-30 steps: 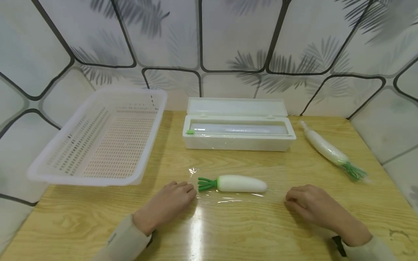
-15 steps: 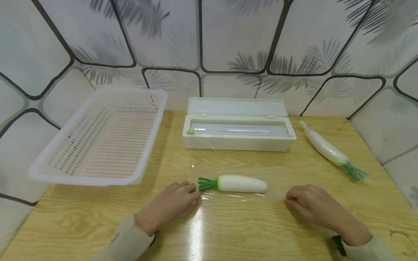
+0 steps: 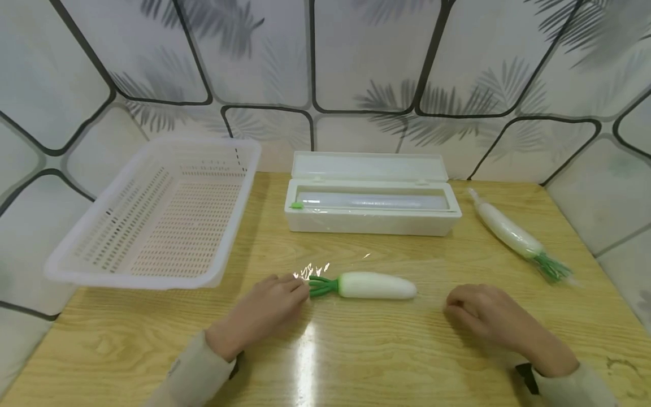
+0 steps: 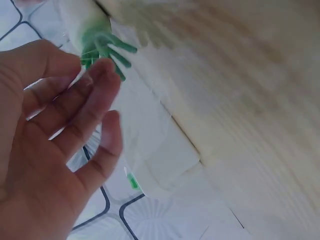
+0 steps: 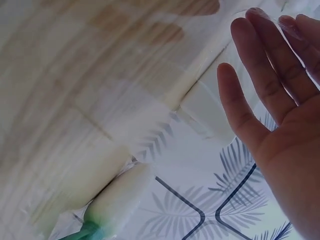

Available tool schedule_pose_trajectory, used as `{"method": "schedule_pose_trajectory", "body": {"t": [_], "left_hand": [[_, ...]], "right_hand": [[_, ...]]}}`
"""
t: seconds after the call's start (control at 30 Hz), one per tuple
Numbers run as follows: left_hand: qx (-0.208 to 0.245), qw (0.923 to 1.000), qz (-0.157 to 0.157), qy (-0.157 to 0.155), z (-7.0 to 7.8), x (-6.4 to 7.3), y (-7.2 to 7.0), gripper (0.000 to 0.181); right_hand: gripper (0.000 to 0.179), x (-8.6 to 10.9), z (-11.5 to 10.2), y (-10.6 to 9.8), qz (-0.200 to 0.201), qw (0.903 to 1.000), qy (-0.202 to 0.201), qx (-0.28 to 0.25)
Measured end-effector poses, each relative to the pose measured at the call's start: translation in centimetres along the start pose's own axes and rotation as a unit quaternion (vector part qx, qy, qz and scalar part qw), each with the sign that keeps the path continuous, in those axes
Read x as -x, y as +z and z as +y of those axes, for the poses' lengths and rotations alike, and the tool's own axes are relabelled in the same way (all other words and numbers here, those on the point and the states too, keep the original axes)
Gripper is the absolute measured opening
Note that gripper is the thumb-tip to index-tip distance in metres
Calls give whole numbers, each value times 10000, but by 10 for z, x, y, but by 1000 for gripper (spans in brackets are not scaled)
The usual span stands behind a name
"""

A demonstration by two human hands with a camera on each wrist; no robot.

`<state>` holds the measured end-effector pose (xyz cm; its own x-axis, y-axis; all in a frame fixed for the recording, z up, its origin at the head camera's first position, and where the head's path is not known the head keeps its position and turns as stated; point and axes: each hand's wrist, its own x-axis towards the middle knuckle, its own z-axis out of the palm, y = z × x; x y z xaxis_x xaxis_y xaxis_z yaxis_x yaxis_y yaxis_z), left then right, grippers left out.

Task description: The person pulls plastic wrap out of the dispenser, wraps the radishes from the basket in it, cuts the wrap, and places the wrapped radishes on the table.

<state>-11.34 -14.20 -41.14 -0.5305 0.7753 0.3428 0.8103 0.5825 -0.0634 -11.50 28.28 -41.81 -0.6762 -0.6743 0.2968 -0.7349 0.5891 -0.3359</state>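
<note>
A white radish (image 3: 376, 286) with green stalks lies on a thin sheet of clear plastic wrap (image 3: 311, 271), between the two hands. At the stalk end, my left hand (image 3: 267, 308) pinches the wrap's left edge; in the left wrist view its thumb and fingertips (image 4: 107, 70) meet right beside the green stalks. Off the radish's tip, my right hand (image 3: 488, 316) pinches the opposite edge, low over the table. A strand of film (image 5: 272, 17) shows at its fingertips in the right wrist view, where the thumb is hidden.
Behind the radish stands an open white wrap dispenser (image 3: 373, 221) holding a roll of film (image 3: 373, 200), with a green slide cutter (image 3: 296, 206). A white plastic basket (image 3: 230, 237) is at left. Back right lies another radish (image 3: 511, 229) wrapped in film. A patterned wall closes the back.
My left hand shifts slightly, first right, then back and away from me; glints on the wrap move to above the stalks. My right hand rises slightly. The radish stays put.
</note>
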Motion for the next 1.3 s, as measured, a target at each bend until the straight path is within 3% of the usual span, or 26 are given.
{"method": "schedule_pose_trajectory", "body": {"t": [0.13,0.27,0.63,0.9,1.1,1.2,1.3], "left_hand": [[443,9979,477,59,-7,-3,2,23],[881,9944,584,-69,-13,-5,2,23],[1606,9850,271,-566,-30,-17,0,23],[2025,9738,106,-1034,-37,-25,5,21],[2230,9654,3,-1352,-39,-30,9,20],[2139,9652,-61,-1505,-38,-33,9,19],[1882,9688,-64,-1610,-36,-35,8,15]], "right_hand": [[31,-2,3,-1,132,9996,129,-217],[30,-7,7,-2,247,9984,303,-397],[22,-28,18,-8,204,9872,1191,-1044],[21,-48,24,-11,-315,9665,2332,-1028],[18,-58,27,-9,-667,9612,2541,-840],[14,-61,27,-7,-767,9617,2535,-708],[7,-62,26,-6,-599,9662,2460,-485]]}}
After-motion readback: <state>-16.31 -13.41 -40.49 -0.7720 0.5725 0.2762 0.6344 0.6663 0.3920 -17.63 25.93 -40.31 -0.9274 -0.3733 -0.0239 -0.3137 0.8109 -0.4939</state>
